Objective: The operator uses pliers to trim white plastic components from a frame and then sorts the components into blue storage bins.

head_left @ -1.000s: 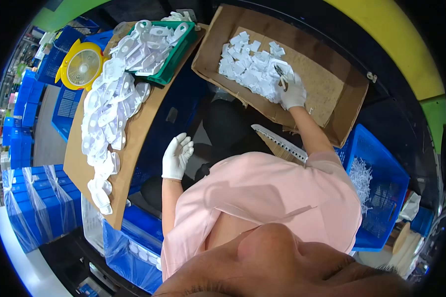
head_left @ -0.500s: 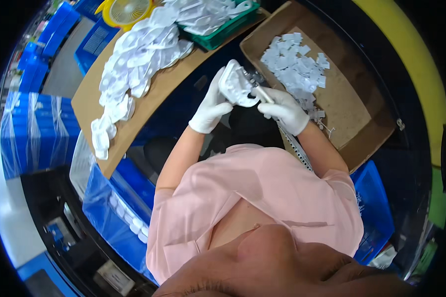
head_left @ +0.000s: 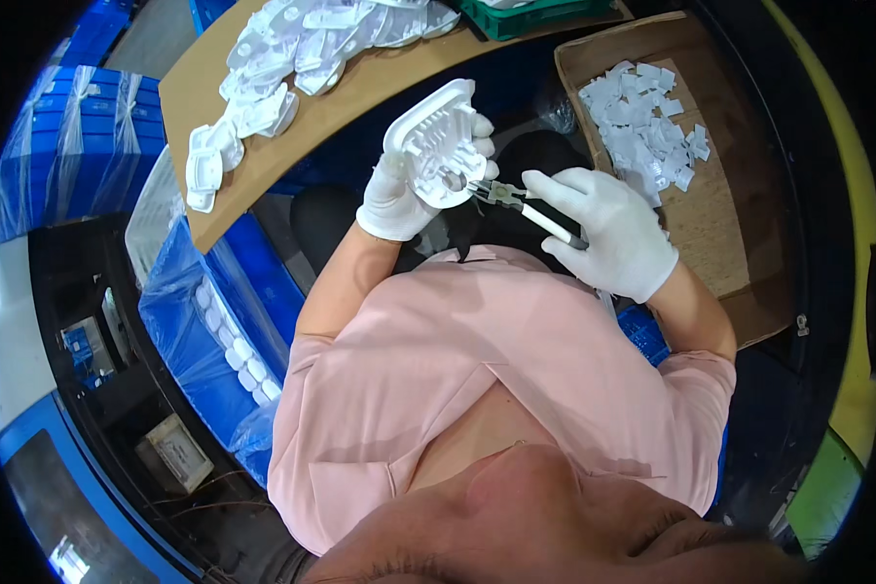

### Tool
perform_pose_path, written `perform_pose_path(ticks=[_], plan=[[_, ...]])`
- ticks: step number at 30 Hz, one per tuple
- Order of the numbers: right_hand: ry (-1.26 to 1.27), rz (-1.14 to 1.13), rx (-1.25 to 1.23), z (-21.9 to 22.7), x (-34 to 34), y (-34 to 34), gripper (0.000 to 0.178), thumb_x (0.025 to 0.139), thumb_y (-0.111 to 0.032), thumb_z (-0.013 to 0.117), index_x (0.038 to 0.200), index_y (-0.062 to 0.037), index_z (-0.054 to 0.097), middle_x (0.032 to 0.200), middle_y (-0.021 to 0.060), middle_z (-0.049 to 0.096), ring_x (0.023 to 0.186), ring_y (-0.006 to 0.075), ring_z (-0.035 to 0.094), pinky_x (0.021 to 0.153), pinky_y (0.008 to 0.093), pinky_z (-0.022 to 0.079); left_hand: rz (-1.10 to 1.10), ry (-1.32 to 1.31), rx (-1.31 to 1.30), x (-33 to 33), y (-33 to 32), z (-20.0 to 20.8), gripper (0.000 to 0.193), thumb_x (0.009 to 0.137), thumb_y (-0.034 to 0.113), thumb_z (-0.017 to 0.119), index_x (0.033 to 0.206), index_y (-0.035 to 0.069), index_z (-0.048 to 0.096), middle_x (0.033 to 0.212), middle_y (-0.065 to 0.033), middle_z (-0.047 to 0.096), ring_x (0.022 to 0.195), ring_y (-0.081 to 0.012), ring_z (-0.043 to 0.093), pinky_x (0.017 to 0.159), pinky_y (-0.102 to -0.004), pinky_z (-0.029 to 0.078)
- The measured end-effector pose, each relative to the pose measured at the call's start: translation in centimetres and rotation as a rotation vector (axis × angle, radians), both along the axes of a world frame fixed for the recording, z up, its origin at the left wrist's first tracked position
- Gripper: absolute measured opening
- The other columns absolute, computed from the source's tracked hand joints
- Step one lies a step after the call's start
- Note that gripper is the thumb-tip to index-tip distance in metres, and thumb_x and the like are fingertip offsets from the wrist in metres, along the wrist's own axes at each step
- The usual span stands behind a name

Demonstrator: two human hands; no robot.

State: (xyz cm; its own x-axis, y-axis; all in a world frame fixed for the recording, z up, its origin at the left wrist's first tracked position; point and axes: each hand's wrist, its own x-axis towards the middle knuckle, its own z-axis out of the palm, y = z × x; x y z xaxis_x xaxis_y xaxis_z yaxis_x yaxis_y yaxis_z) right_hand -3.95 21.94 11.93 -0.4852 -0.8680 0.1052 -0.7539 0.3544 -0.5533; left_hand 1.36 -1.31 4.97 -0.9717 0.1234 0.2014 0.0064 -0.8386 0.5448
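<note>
Brown, smooth tabletop curves across my upper left and an open brown cardboard box sits beyond on my right, the first bearing a heap of white moulded plastic parts, the second a pile of small flat white pieces. Before my chest, my white-gloved left hand grips a hollow white plastic housing, ribbed inside, fingers curled behind it. My white-gloved right hand holds metal pliers with white-and-black handles, tips at the housing's lower right edge; whether they touch, I cannot tell.
</note>
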Motion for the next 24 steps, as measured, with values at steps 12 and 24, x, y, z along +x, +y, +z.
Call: perform_pose_path(ticks=[12, 24], plan=[[0.065, 0.101, 0.076, 1.5, -0.8, -1.0, 0.053, 0.066, -0.008, 0.069, 0.118, -0.0066, 0.058, 0.084, 0.0103, 0.058, 0.072, 0.0293, 0.058, 0.063, 0.038, 0.047, -0.062, -0.059, 0.083, 0.6, -0.1, 0.5, 0.1, 0.069, 0.049, 0.078, 0.141, 0.0, 0.028, 0.12, -0.0176, 0.054, 0.107, -0.0253, 0.058, 0.09, -0.0405, 0.05], [0.073, 0.163, 0.184, 2.0, -1.2, -1.3, 0.051, 0.066, -0.012, 0.07, 0.115, -0.0066, 0.058, 0.083, 0.0119, 0.06, 0.071, 0.0308, 0.06, 0.06, 0.0395, 0.048, -0.026, -0.105, -0.164, 1.2, 0.0, -0.2, 0.104, 0.067, 0.048, 0.08, 0.143, 0.001, 0.027, 0.121, -0.0118, 0.055, 0.104, -0.0204, 0.06, 0.089, -0.0331, 0.05]])
